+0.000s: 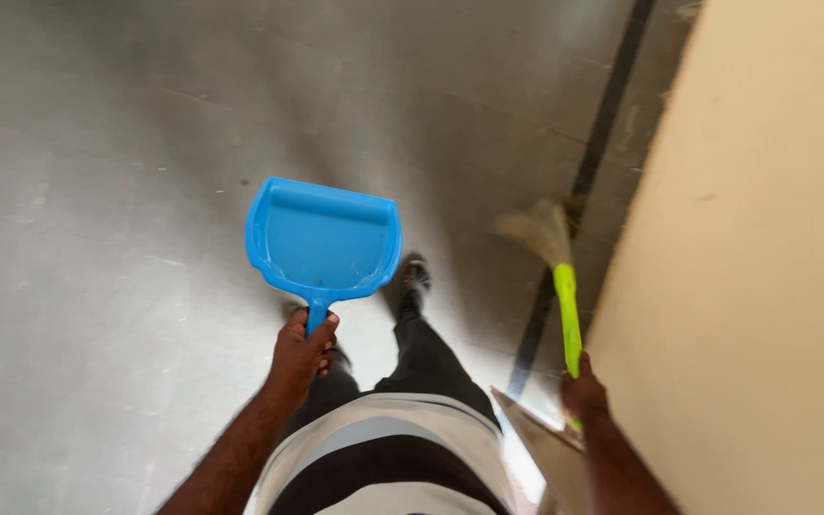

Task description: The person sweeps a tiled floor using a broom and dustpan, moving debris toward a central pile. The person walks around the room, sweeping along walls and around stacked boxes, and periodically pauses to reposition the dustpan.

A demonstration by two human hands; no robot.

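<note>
Our striped shirt (388, 458) filled the bottom of the view, and just left of it our left hand (299, 355) was clamped around the handle of a blue dustpan (324, 238). Right of the shirt, our right hand (584, 393) gripped the green-handled broom (557, 277) beside a beige wall (765, 286), bristles over the grey floor (97, 191).
</note>
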